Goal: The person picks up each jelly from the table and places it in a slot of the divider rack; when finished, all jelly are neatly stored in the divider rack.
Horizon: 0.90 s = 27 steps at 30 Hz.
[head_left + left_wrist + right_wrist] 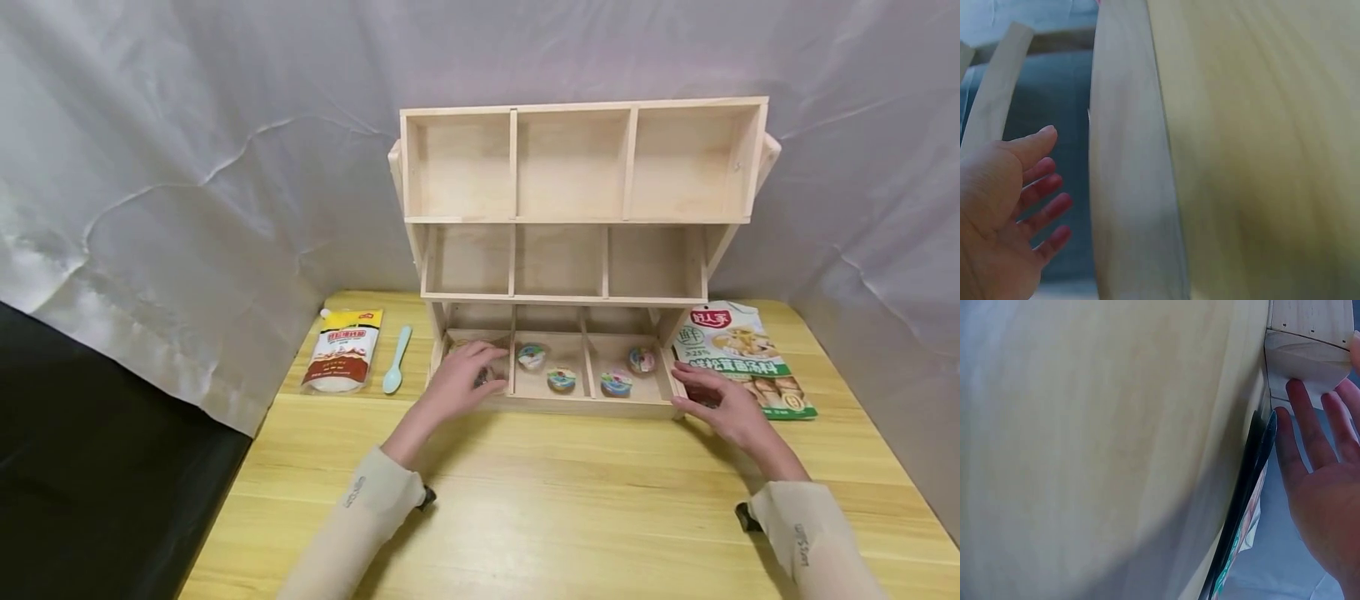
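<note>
A pale wooden three-tier rack [573, 222] stands at the back of the table. My left hand [462, 382] reaches over its bottom left compartment, fingers loosely spread and nothing in them; in the left wrist view the thumb is apart from the fingers. The hand partly hides small cups lying in that compartment. Two small sealed jelly cups [561, 380] lie in the bottom middle compartment, two more cups [617, 383] in the right one. My right hand [723, 402] is at the rack's lower right side, its straight fingers right at the wooden end in the right wrist view.
Left of the rack lie a spouted pouch [343, 350] and a light blue spoon [397, 360]. A green and white food bag [750, 358] lies at the right, partly behind my right hand. Grey curtains [225, 167] hang around the wooden table [570, 500].
</note>
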Available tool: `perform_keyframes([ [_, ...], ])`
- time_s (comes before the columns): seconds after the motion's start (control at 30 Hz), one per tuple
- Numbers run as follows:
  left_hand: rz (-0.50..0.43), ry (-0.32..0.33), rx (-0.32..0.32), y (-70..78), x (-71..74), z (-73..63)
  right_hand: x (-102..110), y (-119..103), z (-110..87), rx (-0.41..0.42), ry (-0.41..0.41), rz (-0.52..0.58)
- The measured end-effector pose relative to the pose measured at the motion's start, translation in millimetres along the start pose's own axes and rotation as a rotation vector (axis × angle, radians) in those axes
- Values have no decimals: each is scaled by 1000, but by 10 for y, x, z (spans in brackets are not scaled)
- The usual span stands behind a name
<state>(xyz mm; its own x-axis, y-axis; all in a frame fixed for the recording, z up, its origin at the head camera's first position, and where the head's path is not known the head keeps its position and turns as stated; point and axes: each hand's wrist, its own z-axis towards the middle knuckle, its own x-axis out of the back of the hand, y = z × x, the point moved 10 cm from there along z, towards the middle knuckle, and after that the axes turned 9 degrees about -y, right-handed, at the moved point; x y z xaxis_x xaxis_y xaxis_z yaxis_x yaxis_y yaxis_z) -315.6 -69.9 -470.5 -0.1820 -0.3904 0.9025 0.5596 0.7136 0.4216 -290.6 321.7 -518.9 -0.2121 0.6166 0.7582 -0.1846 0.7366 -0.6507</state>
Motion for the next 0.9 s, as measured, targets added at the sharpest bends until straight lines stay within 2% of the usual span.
perform_keyframes([
  [0.13,-33,39,53,-270,92,-263,1,-25,-6,15,-1,-5],
  [0.27,-42,77,95,-479,164,-457,21,-55,-15,39,6,-20],
  [0.4,-46,98,109,-597,207,-564,48,-96,-32,57,16,-46],
  [0.53,-35,83,122,-664,238,-617,71,-189,-62,80,7,-77],
  [0.63,3,74,136,-696,330,-655,131,-325,-112,106,14,-138],
  [0.77,92,106,135,-694,569,-734,330,-656,-239,197,103,-329],
  [0.9,215,197,81,-583,864,-846,619,-1054,-432,353,293,-492],
])
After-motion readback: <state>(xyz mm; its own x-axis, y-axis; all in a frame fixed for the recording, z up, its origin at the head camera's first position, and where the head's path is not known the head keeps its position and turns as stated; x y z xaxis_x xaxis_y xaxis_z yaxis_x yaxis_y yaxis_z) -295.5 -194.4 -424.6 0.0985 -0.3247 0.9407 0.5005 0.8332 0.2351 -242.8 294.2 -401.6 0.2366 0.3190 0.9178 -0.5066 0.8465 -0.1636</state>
